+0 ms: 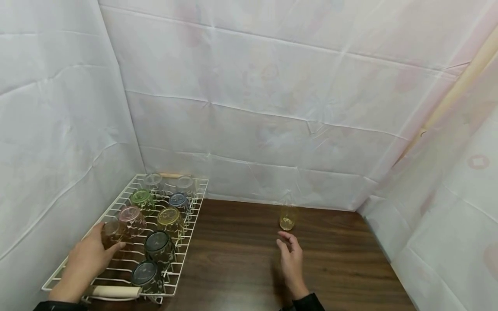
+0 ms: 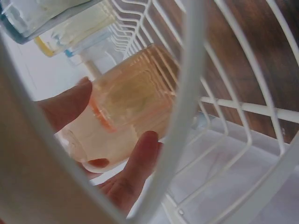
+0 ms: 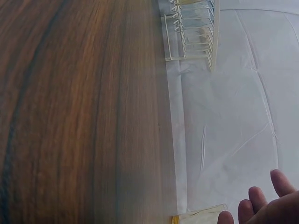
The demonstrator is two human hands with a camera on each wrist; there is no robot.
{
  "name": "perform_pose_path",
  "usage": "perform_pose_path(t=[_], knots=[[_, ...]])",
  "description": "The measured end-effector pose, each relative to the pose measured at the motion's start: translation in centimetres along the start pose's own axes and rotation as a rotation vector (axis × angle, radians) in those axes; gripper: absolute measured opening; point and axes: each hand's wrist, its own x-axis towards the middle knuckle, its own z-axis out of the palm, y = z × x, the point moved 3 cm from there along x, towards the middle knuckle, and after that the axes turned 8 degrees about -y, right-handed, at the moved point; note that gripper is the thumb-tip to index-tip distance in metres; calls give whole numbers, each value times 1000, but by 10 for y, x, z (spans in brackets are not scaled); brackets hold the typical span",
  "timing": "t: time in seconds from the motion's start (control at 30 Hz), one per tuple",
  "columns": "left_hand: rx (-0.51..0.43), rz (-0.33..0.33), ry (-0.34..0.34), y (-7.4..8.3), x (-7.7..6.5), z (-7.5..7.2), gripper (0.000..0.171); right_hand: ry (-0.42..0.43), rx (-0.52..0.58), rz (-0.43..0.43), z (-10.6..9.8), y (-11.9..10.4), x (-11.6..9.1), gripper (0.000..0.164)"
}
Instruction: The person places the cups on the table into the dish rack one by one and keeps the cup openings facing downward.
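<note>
My left hand (image 1: pixel 87 257) grips a brownish amber glass (image 1: pixel 113 232) at the left side of a white wire rack (image 1: pixel 178 276). In the left wrist view, the thumb and fingers lie around this glass (image 2: pixel 105 144), with a pinkish-orange glass (image 2: pixel 133 91) just beyond it. On the rack, the pink glass (image 1: pixel 132 220) stands upside down beside the held one. My right hand (image 1: pixel 292 259) hovers over the dark wooden table with loosely bent fingers and nothing in them. Just beyond its fingertips stands a yellowish glass (image 1: pixel 287 218), partly seen in the right wrist view too.
More upturned glasses share the rack: green (image 1: pixel 142 201), blue (image 1: pixel 180 201), yellow (image 1: pixel 170 220), two dark ones (image 1: pixel 159 246) and two clear ones at the back. The rack has a pale wooden handle (image 1: pixel 116 291) in front. White cloth (image 1: pixel 249 129) walls border the table (image 1: pixel 233 259).
</note>
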Motion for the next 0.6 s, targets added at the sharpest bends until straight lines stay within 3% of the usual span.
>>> perform_pose_path(t=[0.43,0.6], knots=[[-9,3,33,-2,-2,4,92,-4,-26,-1,2,0,1,25],[-27,2,62,0,-3,4,89,4,-105,-31,-3,3,10,26]])
